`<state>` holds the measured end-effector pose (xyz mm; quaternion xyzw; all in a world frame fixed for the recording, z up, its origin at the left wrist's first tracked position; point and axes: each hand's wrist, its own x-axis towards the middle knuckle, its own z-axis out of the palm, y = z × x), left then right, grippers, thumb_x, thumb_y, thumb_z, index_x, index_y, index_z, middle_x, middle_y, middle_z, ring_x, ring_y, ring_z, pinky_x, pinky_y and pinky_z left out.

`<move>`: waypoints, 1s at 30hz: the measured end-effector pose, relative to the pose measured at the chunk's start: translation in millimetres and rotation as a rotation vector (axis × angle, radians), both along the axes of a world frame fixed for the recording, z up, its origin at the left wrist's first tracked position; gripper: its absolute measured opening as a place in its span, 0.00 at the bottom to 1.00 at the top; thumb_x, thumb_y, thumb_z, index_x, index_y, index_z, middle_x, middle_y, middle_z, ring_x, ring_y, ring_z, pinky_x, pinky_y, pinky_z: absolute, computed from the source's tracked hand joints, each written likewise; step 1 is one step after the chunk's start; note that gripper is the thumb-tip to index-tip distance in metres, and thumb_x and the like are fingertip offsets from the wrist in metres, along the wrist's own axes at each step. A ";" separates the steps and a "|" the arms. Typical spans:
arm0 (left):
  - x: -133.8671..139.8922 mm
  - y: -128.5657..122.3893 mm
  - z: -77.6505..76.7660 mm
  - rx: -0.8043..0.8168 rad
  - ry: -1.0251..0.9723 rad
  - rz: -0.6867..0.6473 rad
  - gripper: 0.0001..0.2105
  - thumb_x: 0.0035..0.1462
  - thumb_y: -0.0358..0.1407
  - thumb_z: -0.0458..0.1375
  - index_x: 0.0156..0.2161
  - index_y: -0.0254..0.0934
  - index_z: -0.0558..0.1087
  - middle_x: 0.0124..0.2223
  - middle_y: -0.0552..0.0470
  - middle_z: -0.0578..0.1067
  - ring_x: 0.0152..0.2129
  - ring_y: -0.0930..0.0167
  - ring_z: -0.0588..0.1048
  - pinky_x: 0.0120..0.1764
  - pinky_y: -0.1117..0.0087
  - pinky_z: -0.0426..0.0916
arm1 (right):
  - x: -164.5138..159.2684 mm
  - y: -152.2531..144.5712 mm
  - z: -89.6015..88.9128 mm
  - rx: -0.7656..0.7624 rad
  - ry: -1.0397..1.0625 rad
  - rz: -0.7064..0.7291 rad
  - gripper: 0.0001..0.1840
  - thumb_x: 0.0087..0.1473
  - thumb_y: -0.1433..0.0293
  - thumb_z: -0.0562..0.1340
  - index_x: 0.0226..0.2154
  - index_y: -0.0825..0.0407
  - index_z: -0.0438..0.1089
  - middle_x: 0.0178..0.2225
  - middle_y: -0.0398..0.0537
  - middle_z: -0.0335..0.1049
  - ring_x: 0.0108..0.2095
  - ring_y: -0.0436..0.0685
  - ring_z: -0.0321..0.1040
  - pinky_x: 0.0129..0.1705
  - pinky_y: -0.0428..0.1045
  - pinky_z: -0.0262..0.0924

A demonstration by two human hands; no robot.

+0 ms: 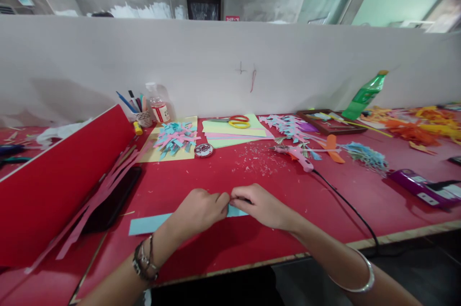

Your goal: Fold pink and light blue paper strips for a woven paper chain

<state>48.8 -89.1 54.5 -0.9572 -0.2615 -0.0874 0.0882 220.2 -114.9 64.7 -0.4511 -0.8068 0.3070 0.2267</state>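
A light blue paper strip (149, 224) lies across the red table near its front edge. My left hand (203, 207) is closed over the strip, its thumb and fingertips pinching the paper. Right beside it, my right hand (261, 205) pinches the same strip, and the fingertips of both hands nearly meet. A short blue part shows between and under the hands; the rest there is covered. Beyond my right hand a pink hot glue gun (300, 158) rests on the table with its black cord running to the front edge.
Pink and blue paper pieces (176, 138) lie on a yellow sheet. Behind are scissors (239, 122) on coloured paper and a round tin (203, 150). A red board (72, 186) leans at left beside a dark phone (115, 200). A green bottle (365, 94) and a purple power strip (419, 188) are at right.
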 end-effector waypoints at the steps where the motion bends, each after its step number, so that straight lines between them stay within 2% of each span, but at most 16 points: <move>1: -1.4 1.6 -0.7 0.032 0.012 -0.034 0.09 0.55 0.30 0.42 0.26 0.35 0.61 0.19 0.54 0.67 0.14 0.74 0.65 0.18 0.75 0.50 | 0.3 0.5 -1.2 -0.018 0.031 0.000 0.14 0.53 0.67 0.49 0.22 0.56 0.61 0.20 0.40 0.58 0.23 0.45 0.54 0.23 0.41 0.44; 4: -9.4 7.8 -0.1 0.097 0.011 -0.059 0.09 0.55 0.30 0.42 0.26 0.35 0.61 0.17 0.56 0.66 0.13 0.76 0.62 0.17 0.75 0.48 | 5.6 1.4 -3.6 -0.056 0.111 -0.021 0.13 0.53 0.67 0.49 0.22 0.55 0.60 0.20 0.39 0.55 0.23 0.45 0.52 0.23 0.41 0.45; 10: -44.2 18.9 -4.0 0.168 0.038 -0.003 0.09 0.53 0.29 0.43 0.25 0.36 0.61 0.16 0.57 0.64 0.12 0.76 0.60 0.18 0.73 0.47 | 35.2 3.2 -5.4 -0.121 0.145 -0.063 0.14 0.52 0.64 0.50 0.22 0.55 0.60 0.20 0.40 0.53 0.23 0.46 0.51 0.24 0.41 0.46; 16: -102.6 23.3 -8.1 0.166 0.141 0.144 0.09 0.51 0.28 0.44 0.23 0.37 0.62 0.16 0.56 0.64 0.13 0.75 0.62 0.19 0.72 0.48 | 69.2 2.9 -6.0 -0.140 0.103 -0.089 0.14 0.51 0.63 0.50 0.21 0.55 0.59 0.20 0.40 0.54 0.23 0.46 0.51 0.24 0.41 0.47; 20: -135.6 32.1 -4.8 0.131 0.078 0.297 0.10 0.51 0.30 0.44 0.22 0.37 0.63 0.15 0.56 0.62 0.14 0.74 0.62 0.20 0.73 0.51 | 82.6 0.7 -4.2 -0.079 0.038 -0.103 0.15 0.51 0.62 0.51 0.22 0.55 0.61 0.21 0.41 0.58 0.23 0.48 0.54 0.25 0.42 0.48; 23: -122.1 29.8 5.7 0.107 -0.014 0.467 0.11 0.52 0.33 0.43 0.25 0.37 0.65 0.16 0.55 0.64 0.16 0.72 0.65 0.22 0.73 0.54 | 75.8 -0.2 -3.0 -0.035 -0.017 -0.045 0.15 0.52 0.62 0.50 0.24 0.55 0.64 0.23 0.43 0.63 0.25 0.48 0.58 0.28 0.42 0.50; 24: -109.3 26.1 9.9 0.035 -0.075 0.454 0.11 0.53 0.34 0.42 0.28 0.36 0.66 0.20 0.53 0.68 0.19 0.72 0.67 0.23 0.73 0.56 | 70.5 -0.1 -2.5 -0.015 -0.037 -0.009 0.15 0.53 0.63 0.49 0.25 0.55 0.65 0.24 0.44 0.65 0.26 0.48 0.59 0.29 0.42 0.51; 25: -94.1 21.3 13.8 -0.074 -0.139 0.400 0.10 0.54 0.36 0.43 0.35 0.36 0.66 0.28 0.51 0.71 0.24 0.72 0.69 0.27 0.74 0.59 | 64.6 0.3 -2.0 0.010 -0.058 0.030 0.15 0.53 0.63 0.49 0.26 0.54 0.66 0.26 0.44 0.66 0.27 0.49 0.60 0.30 0.42 0.51; 27: -61.9 10.9 18.8 -0.269 -0.191 0.215 0.15 0.53 0.40 0.47 0.44 0.37 0.62 0.40 0.49 0.70 0.34 0.72 0.68 0.33 0.74 0.60 | 53.7 1.7 -0.5 0.077 -0.095 0.093 0.15 0.54 0.64 0.49 0.28 0.53 0.67 0.28 0.44 0.68 0.29 0.49 0.61 0.33 0.43 0.51; 29: -36.2 2.7 19.2 -0.413 -0.184 0.079 0.15 0.51 0.42 0.49 0.44 0.39 0.63 0.41 0.51 0.70 0.34 0.73 0.68 0.33 0.76 0.59 | 47.9 3.5 1.8 0.131 -0.118 0.127 0.14 0.54 0.65 0.49 0.30 0.52 0.67 0.29 0.44 0.69 0.29 0.49 0.61 0.34 0.44 0.50; 30: -27.7 0.4 17.8 -0.482 -0.171 0.063 0.13 0.52 0.42 0.48 0.40 0.39 0.66 0.35 0.53 0.72 0.29 0.75 0.68 0.30 0.77 0.58 | 47.2 4.2 3.3 0.151 -0.127 0.131 0.14 0.55 0.65 0.48 0.30 0.52 0.67 0.29 0.44 0.69 0.29 0.49 0.61 0.35 0.44 0.50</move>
